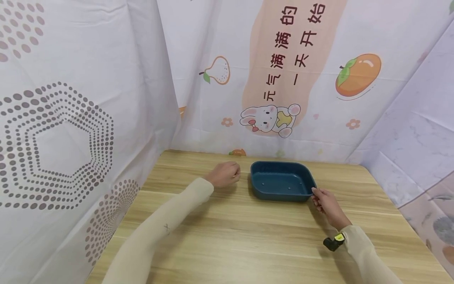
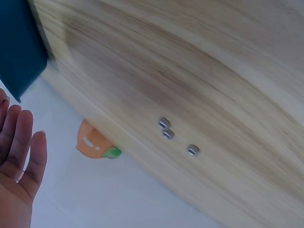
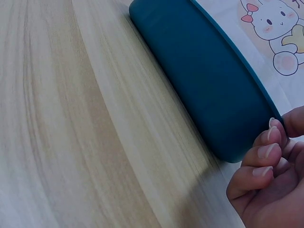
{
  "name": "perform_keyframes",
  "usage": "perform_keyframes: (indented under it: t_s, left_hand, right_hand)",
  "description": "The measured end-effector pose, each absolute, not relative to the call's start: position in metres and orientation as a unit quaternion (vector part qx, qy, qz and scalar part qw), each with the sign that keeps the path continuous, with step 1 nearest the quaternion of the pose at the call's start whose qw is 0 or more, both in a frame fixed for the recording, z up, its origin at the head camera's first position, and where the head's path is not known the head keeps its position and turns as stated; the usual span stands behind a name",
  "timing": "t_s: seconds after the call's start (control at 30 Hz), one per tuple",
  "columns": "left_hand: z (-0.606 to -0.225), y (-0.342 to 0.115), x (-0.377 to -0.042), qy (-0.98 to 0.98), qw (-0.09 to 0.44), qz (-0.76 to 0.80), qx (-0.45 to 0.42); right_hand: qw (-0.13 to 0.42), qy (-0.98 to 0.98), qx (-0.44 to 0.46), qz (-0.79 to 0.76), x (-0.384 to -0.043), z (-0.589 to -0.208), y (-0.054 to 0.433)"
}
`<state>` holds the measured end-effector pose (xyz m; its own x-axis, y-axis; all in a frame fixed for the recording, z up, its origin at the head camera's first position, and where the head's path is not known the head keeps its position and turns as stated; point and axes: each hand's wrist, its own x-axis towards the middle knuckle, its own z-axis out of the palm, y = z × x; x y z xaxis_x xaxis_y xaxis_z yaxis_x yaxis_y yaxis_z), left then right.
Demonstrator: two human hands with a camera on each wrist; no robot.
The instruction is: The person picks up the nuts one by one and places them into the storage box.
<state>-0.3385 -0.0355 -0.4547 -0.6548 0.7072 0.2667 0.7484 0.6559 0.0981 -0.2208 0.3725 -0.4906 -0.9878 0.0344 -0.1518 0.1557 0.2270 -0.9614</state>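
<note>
A dark blue rectangular plastic tray [image 1: 280, 196] sits near the back of the table. My right hand [image 1: 327, 206] pinches its near right corner; in the right wrist view, the thumb and fingertips [image 3: 270, 151] meet at the rim. Several small round pieces [image 1: 289, 188] show on the tray's floor. To the left of the tray, and apart from it, is my left hand [image 1: 224, 174]. Its visible fingers [image 2: 23, 135] are loosely bent, with nothing seen in them; the thumb is hidden. Three metal nuts [image 2: 192, 150] lie on the table in the left wrist view, two of them close together.
The wooden table [image 1: 227, 240] ends at the back against a printed curtain [image 1: 198, 102]. More hanging cloth [image 1: 142, 118] borders the left side, and a marbled cloth [image 1: 400, 157] the right. A black wrist device [image 1: 333, 242] is by the right cuff.
</note>
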Motion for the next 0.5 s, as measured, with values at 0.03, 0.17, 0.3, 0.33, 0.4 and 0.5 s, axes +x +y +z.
perform_keyframes:
  t_s: [0.03, 0.17, 0.3, 0.33, 0.4, 0.5]
  left_hand:
    - [-0.455, -0.034, -0.338, -0.903, 0.104, -0.101, -0.404]
    - [-0.455, 0.020, -0.339, -0.872, 0.100, -0.113, -0.465]
    - [-0.457, 0.126, -0.316, -0.805, 0.088, -0.131, -0.572]
    - [-0.457, 0.150, -0.305, -0.786, 0.082, -0.136, -0.598]
    - [-0.458, 0.194, -0.277, -0.744, 0.068, -0.144, -0.648]
    - [-0.464, 0.240, -0.231, -0.675, 0.045, -0.156, -0.720]
  right_hand:
    - [0.049, 0.782, 0.060, -0.618, -0.221, -0.491, 0.373]
    - [0.010, 0.779, 0.108, -0.617, -0.173, -0.490, 0.402]
    - [-0.067, 0.767, 0.209, -0.602, -0.063, -0.483, 0.449]
    - [-0.086, 0.762, 0.236, -0.597, -0.032, -0.482, 0.456]
    - [-0.120, 0.747, 0.287, -0.588, 0.030, -0.482, 0.460]
    - [-0.171, 0.716, 0.353, -0.578, 0.117, -0.487, 0.441]
